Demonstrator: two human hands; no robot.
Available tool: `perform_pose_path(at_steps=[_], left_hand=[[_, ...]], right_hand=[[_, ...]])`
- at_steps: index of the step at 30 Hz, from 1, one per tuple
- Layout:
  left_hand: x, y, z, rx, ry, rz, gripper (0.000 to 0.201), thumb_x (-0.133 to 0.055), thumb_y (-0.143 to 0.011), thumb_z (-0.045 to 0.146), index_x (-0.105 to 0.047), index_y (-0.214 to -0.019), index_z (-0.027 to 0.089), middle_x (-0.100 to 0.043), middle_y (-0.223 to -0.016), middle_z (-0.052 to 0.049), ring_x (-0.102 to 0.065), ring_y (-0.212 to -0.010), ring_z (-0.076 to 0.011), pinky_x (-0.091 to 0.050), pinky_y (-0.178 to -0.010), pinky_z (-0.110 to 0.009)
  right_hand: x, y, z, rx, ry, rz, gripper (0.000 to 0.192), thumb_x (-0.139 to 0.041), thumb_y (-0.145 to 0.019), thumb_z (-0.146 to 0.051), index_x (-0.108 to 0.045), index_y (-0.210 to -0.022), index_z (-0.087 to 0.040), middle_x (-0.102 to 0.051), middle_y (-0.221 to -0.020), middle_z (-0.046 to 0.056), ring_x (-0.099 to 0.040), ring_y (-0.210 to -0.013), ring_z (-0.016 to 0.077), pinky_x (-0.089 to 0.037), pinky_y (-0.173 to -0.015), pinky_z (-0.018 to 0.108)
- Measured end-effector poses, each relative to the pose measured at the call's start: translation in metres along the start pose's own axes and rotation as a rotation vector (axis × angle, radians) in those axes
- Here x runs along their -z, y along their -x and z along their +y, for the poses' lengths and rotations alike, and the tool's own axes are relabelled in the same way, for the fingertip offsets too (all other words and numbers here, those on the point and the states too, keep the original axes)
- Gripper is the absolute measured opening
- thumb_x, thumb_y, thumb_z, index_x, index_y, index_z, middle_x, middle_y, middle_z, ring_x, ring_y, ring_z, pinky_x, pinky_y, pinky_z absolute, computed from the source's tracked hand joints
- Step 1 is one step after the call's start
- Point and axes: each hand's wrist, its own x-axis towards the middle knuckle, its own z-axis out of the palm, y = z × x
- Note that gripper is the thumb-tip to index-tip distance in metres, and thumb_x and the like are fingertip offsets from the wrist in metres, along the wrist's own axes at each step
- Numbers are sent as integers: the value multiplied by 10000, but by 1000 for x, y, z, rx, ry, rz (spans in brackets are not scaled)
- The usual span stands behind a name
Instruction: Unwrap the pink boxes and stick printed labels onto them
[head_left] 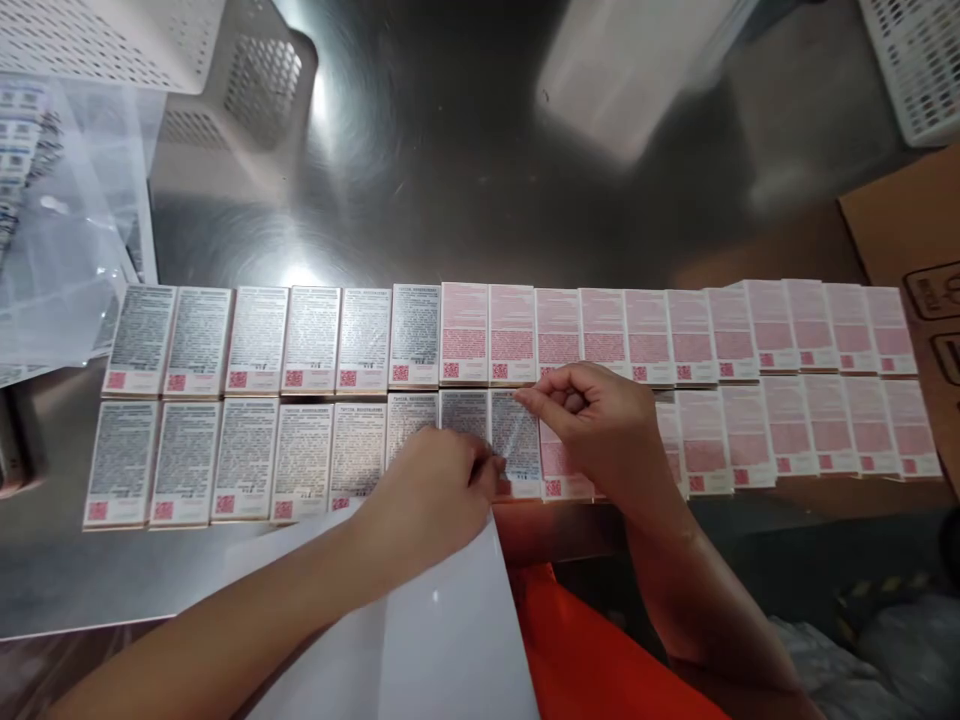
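Steel counter (465, 180) carries two rows of small boxes (259, 340). Left hand (435, 490) pinches near edge of clear label (516, 435); right hand (592, 415) pinches far edge, fingers closed.

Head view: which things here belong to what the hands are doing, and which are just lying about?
In use:
left hand
right hand
clear label held over a box
two rows of boxes
white backing sheet

Lying about:
perforated baskets
cardboard carton
plastic bags

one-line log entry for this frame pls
left hand: pressing label sticker | right hand: pinching sticker's top edge | target: front-row box | boxes: two rows on steel table
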Motion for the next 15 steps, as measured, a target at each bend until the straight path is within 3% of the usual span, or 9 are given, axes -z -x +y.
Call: perform_pose_path(at_steps=[10, 15], left_hand=[[-1, -1, 1, -62, -12, 50, 337, -569, -811, 170, -612, -481, 225, -542, -430, 3, -391, -362, -122, -203, -417, -272], [0, -1, 2, -16, -103, -6, 344, -541, -842, 214, -582, -500, 222, -558, -450, 3, -416, -391, -124, -213, -418, -262]], right_hand=[[-1, 0, -2, 19, 22, 22, 204, -763, -791, -311, -638, -666, -208, -626, -612, -26, -545, -566, 130, -391, -576, 281], [-2, 0, -2, 13, 16, 27, 202, -774, -789, -308, -646, -671, -206, -628, -620, -31, -548, -573, 126, -388, -585, 282]])
